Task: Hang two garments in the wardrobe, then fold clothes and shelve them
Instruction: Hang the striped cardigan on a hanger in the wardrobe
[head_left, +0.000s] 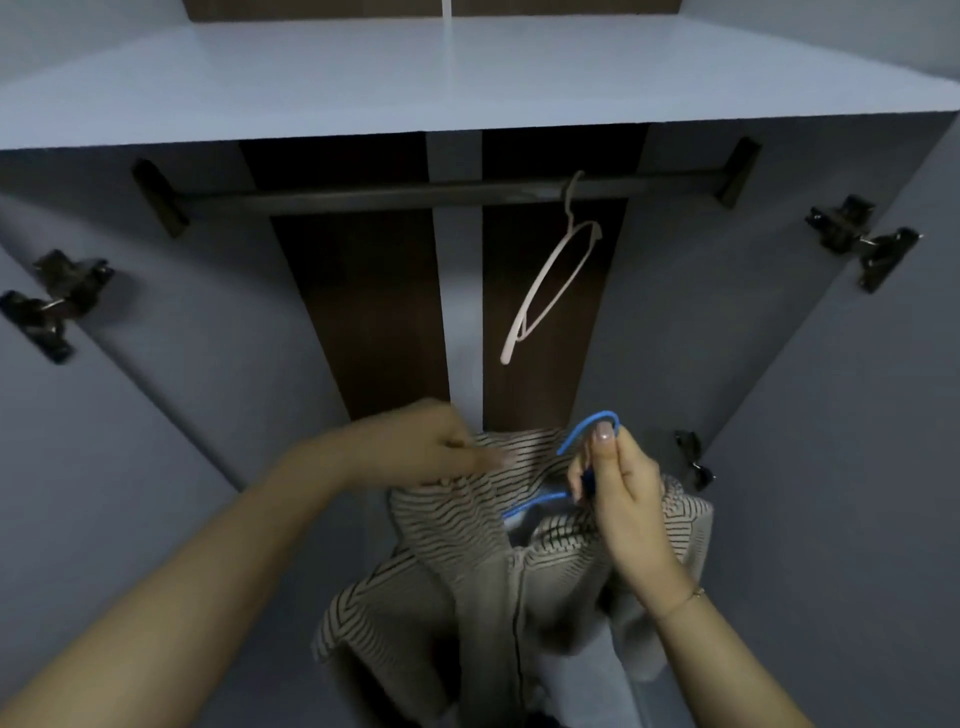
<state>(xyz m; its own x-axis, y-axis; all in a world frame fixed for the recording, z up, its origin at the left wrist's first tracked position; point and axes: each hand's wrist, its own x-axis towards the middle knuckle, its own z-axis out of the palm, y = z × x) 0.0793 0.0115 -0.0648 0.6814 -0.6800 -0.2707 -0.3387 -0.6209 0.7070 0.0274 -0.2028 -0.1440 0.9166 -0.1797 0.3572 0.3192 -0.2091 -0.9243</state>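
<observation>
A beige garment with dark stripes hangs on a blue hanger in front of the open wardrobe. My right hand pinches the blue hanger just below its hook. My left hand, blurred, grips the garment's left shoulder. The dark wardrobe rail runs across above them, with an empty pale pink hanger hooked on it at the right.
A light shelf spans the wardrobe above the rail. Both doors stand open, with dark hinges at the left and the right. Dark brown panels form the wardrobe's back.
</observation>
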